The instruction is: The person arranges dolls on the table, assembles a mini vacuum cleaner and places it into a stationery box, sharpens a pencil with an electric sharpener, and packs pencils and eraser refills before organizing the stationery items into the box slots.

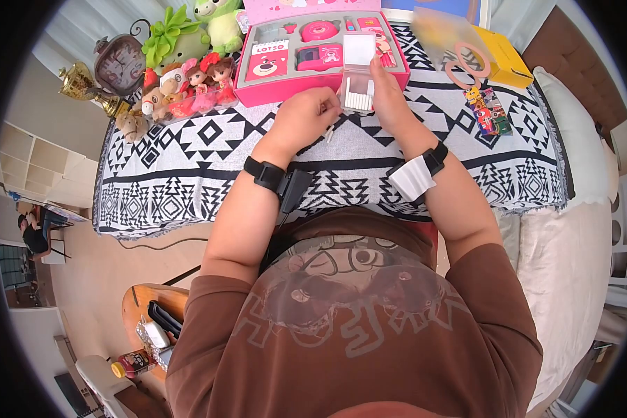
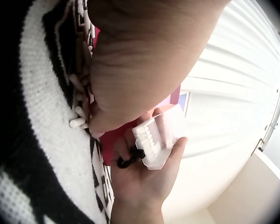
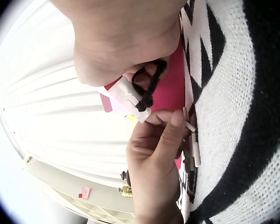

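Note:
My right hand (image 1: 395,104) holds a clear plastic box (image 1: 357,99) upright, its lid raised. A row of short white sticks (image 2: 150,142) stands inside. A black looped band (image 3: 149,86) hangs by the right fingers. My left hand (image 1: 305,118) is low over the patterned cloth, just left of the box, its thumb and forefinger together at a small white stick (image 3: 190,122), which they seem to pinch. Several more loose white sticks (image 3: 196,154) lie on the cloth below that hand. In the left wrist view, the left fingertips are mostly hidden.
Behind the hands stands an open pink gift box (image 1: 272,90) with a notepad and other items. Plush toys (image 1: 164,94), dolls, a clock (image 1: 120,64) and a trophy (image 1: 76,80) line the left. A yellow box (image 1: 505,59), pink rings (image 1: 470,59) and colourful cards (image 1: 489,111) lie right.

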The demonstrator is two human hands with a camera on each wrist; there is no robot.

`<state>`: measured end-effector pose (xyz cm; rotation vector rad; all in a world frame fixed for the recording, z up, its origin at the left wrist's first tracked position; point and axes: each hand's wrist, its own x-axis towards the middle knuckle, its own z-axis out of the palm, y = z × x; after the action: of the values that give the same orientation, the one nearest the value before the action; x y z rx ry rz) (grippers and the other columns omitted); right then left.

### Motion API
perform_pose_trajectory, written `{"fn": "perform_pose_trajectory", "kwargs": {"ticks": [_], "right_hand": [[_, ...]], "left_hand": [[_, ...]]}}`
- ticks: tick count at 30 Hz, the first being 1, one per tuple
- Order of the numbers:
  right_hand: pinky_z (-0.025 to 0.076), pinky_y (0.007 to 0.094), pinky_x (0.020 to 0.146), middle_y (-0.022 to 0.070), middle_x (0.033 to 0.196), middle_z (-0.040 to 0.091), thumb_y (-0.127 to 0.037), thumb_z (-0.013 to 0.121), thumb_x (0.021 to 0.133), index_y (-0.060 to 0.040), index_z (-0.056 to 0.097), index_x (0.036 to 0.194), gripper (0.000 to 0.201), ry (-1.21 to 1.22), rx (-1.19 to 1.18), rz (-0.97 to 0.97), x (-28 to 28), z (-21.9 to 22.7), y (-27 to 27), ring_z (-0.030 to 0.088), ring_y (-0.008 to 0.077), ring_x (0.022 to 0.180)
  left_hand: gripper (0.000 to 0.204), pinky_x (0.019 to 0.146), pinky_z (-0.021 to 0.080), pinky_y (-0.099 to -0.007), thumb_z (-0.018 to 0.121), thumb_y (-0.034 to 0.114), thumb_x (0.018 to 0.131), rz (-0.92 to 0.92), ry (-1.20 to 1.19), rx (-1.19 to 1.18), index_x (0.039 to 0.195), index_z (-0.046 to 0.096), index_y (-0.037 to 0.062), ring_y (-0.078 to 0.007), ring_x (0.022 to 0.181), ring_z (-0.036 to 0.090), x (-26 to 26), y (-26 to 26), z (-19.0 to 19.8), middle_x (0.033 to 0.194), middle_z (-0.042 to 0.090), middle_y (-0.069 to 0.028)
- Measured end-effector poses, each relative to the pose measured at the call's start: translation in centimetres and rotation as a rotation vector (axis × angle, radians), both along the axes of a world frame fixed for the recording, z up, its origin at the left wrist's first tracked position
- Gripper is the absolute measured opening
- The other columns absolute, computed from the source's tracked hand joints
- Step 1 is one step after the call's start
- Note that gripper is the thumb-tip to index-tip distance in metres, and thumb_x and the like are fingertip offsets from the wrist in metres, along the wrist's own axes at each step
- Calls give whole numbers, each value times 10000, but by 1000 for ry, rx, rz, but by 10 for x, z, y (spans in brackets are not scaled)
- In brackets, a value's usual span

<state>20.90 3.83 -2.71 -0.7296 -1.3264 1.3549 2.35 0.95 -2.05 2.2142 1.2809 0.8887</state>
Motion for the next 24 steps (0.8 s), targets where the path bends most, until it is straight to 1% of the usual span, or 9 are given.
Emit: {"fn": "perform_pose_trajectory", "kwargs": {"ticks": [1,2,4,8,10,13,17,19,24], "right_hand": [[538,283,740,96,937,679,-494,303,1036,17,603,1119,598,-7,2,-19,0,1,-1,672,162,807],[538,283,740,96,937,679,-494,303,1036,17,603,1119,598,-6,2,-19,0,1,-1,672,162,807],[533,269,752,84,974,688,-506,283,1036,11,607,1155,621,-30,20,-4,0,0,0,672,134,839],[518,263,771,90,978,677,-500,313,1035,22,604,1145,607,-1,-27,-13,-4,-4,3,655,138,861],[508,252,782,82,995,674,-502,313,1035,23,602,1157,612,-76,-70,58,-4,-8,5,645,122,884],[509,252,775,74,993,674,-497,310,1037,20,601,1169,608,-87,-71,110,-3,-7,4,643,114,875],[503,253,788,77,1018,669,-495,309,1038,23,596,1182,609,-92,-78,108,-3,-4,1,634,111,895],[495,258,807,85,1050,659,-495,308,1039,27,587,1200,613,-105,-77,100,-4,-4,1,623,112,924],[485,265,833,88,1078,651,-493,307,1040,29,580,1213,614,-109,-52,95,-4,-5,1,613,119,956]], "left_hand": [[115,635,482,-287,702,106,826,61,-47,-2,884,646,25,-153,666,620,0,2,-1,736,643,-83],[115,635,482,-287,702,106,826,60,-46,-2,884,646,25,-153,666,620,-1,4,-2,736,643,-83],[95,658,496,-254,675,81,865,125,-219,27,928,657,12,-106,717,636,-2,6,-1,795,682,-64],[100,691,509,-245,658,73,894,180,-351,17,964,666,2,-96,758,643,1,2,6,830,695,-49],[103,698,509,-236,672,69,889,173,-424,62,973,673,10,-90,765,644,1,1,6,838,697,-48],[100,683,504,-228,687,49,873,105,-421,88,967,677,15,-80,752,633,1,2,4,829,692,-40],[98,664,498,-223,696,38,862,82,-357,78,956,680,14,-73,735,623,2,-1,6,817,685,-33],[92,607,482,-252,705,76,842,64,-380,117,916,684,27,-104,656,584,4,-1,4,747,648,-40],[95,608,480,-263,724,74,817,38,-342,173,891,680,34,-132,655,578,4,0,4,794,633,-48]]}}
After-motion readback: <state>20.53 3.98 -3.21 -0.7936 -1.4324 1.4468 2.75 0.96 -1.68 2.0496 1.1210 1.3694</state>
